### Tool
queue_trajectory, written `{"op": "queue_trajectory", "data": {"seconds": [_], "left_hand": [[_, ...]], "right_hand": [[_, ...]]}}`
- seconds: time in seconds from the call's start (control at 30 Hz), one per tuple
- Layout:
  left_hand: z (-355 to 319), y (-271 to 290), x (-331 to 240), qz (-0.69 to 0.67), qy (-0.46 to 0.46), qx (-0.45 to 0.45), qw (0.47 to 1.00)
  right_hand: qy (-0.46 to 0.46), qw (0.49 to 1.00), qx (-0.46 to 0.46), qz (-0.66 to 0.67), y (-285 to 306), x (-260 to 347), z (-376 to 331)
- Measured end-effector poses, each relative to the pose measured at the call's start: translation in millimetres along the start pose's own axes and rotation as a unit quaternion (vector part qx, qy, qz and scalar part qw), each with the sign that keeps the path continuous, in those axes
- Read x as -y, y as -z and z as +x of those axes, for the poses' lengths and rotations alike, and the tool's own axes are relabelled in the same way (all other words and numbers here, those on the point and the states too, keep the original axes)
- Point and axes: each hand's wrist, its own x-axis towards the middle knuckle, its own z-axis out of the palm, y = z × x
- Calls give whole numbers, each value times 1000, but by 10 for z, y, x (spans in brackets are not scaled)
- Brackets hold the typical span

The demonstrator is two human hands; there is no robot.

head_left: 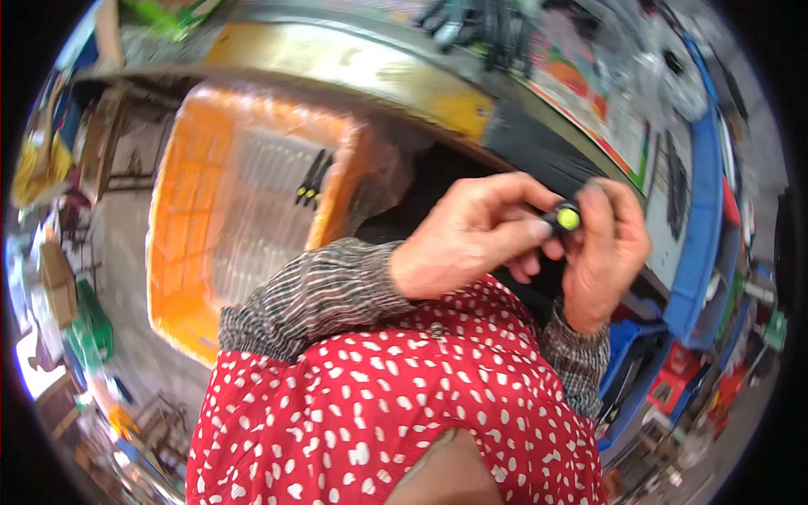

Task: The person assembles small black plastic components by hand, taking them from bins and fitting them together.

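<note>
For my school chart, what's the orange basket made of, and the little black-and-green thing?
The orange basket looks like shiny moulded plastic: bright colour and ribbed-looking walls. The little black-and-green thing is probably smooth plastic too, judging by its clean round end, but rubber is possible.

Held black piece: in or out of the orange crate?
Out: left hand pinches the black piece, right hand against it, right of the crate.
</note>
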Motion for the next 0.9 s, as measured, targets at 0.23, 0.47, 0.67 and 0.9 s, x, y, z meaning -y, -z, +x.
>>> {"op": "queue_trajectory", "data": {"seconds": [0.23, 0.47, 0.67, 0.9], "left_hand": [[-137, 117, 103, 253, -235, -95, 934], [-293, 314, 78, 290, -297, -163, 895], [-559, 636, -68, 311, -224, -221, 897], [-675, 734, -283, 329, -304, -256, 857]], "right_hand": [[85, 996, 16, 15, -201, -153, -91], [66, 996, 62, -6, -488, -177, -103], [18, 987, 158, -31, -671, -163, -136], [-36, 929, 358, -89, -906, -375, -235]]}}
